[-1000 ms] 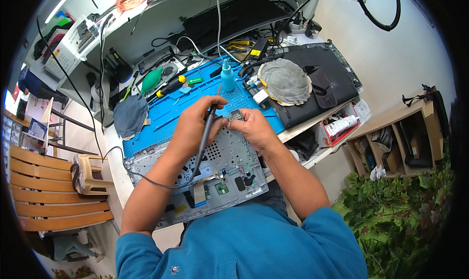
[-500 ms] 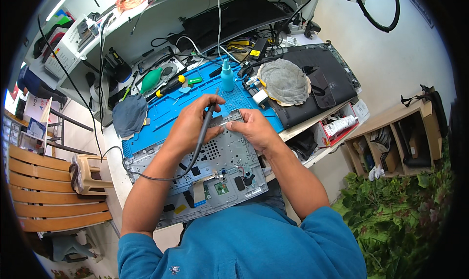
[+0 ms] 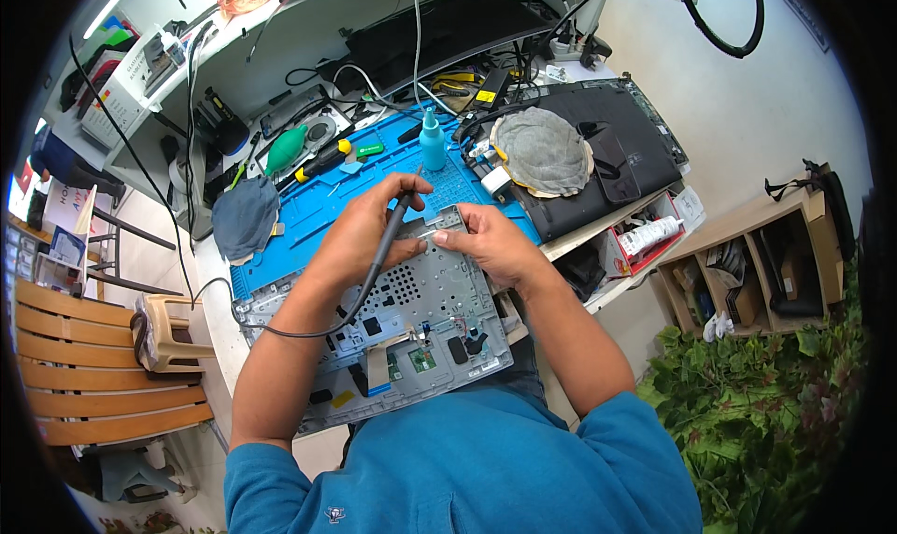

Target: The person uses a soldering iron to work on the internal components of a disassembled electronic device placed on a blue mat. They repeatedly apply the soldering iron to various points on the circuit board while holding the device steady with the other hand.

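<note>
My left hand (image 3: 366,230) is closed around the dark handle of a soldering iron (image 3: 387,244), its cable curving down over my left forearm. The iron's tip end points away from me, and its contact with anything is not clear. Under both hands lies a grey laptop casing (image 3: 444,296) with many holes, small screws and a flat ribbon cable (image 3: 378,366). At its far right corner my right hand (image 3: 493,246) grips the edge, thumb on top and fingers beneath. My left thumb rests close to my right thumb, over the casing.
A blue work mat (image 3: 308,226) holds a teal dropper bottle (image 3: 432,146), a green air blower (image 3: 286,151) and a yellow-black screwdriver (image 3: 324,160). Right of it, a grey cloth pad (image 3: 542,151) sits on a black device (image 3: 621,151). A dark cloth (image 3: 246,221) lies left.
Both hands keep their grips and barely move. The thumbs shift slightly at the casing's far corner. The view moves a little.
</note>
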Demonstrator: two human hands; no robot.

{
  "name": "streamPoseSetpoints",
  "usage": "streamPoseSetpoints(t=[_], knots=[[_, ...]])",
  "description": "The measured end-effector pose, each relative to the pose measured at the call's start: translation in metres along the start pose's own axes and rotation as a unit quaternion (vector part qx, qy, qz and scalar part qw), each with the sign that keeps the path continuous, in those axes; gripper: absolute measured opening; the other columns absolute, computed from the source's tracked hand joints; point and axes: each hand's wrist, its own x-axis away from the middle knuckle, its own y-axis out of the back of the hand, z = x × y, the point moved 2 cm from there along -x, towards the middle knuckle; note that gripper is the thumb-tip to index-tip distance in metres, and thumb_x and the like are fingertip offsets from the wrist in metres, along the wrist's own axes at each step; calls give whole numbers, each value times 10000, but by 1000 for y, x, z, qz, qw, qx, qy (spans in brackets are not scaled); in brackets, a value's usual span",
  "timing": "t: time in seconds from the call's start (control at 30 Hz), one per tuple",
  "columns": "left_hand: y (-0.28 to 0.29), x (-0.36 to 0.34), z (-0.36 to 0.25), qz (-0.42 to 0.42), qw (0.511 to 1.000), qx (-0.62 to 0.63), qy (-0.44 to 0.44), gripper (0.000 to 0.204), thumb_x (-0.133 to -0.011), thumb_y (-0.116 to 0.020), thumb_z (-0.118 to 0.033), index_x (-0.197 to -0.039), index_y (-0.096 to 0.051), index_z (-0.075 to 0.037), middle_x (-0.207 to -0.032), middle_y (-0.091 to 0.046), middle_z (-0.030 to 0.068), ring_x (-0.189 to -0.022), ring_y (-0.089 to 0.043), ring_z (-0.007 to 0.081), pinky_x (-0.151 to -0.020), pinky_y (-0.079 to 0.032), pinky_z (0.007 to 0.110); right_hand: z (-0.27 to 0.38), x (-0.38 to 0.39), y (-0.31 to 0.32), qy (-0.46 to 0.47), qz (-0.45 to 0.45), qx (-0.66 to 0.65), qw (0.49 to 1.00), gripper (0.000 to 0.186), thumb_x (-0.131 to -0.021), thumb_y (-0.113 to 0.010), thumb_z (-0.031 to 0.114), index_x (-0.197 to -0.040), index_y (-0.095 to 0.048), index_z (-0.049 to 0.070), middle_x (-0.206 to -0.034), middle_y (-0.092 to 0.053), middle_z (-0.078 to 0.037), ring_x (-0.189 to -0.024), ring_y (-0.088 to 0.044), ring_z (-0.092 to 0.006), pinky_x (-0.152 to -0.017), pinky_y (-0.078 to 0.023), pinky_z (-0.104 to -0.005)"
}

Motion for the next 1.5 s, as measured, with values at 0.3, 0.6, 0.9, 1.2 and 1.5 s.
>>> streamPoseSetpoints(t=[0.3,0.6,0.9,1.2,1.5], knots=[[5,-1,0,-5,1000,7,-25,731,-779,-912,51,-1431,-628,-116,-1250,-702,39,-945,-697,111,-857,-602,297,-5,7,5,-23,38,-82,996,290,-967,-777,28,-1236,-694,-44,-1090,-793,-104,-908,-770,-145,-827,-637,-325],[12,0,0,-11,1000,16,-4,735,-765,-944,1,-1418,-635,-140,-1248,-734,64,-1079,-734,176,-900,-610,347,-11,22,-2,-42,-11,-120,992,247,-939,-768,-1,-1176,-738,-66,-1048,-799,-109,-870,-775,-159,-804,-634,-314],[15,0,0,-13,1000,15,-10,731,-763,-949,-12,-1413,-636,-130,-1235,-731,65,-1049,-735,165,-885,-614,338,-14,21,-5,-20,-44,-138,989,219,-915,-778,-2,-1116,-746,-81,-1017,-796,-120,-839,-773,-161,-765,-629,-305],[14,0,3,-11,1000,17,-19,728,-758,-951,-12,-1405,-639,-131,-1235,-729,64,-1056,-744,174,-878,-621,339,-8,24,-10,-35,-46,-108,992,211,-927,-781,20,-1112,-755,-79,-1014,-802,-124,-845,-775,-164,-776,-630,-309],[13,0,2,-4,1000,29,-12,720,-758,-948,-7,-1398,-641,-125,-1241,-732,66,-1061,-749,179,-884,-626,338,-13,24,-12,-8,-54,-56,997,206,-953,-757,48,-1127,-763,-62,-992,-803,-106,-804,-758,-138,-737,-609,-289]])
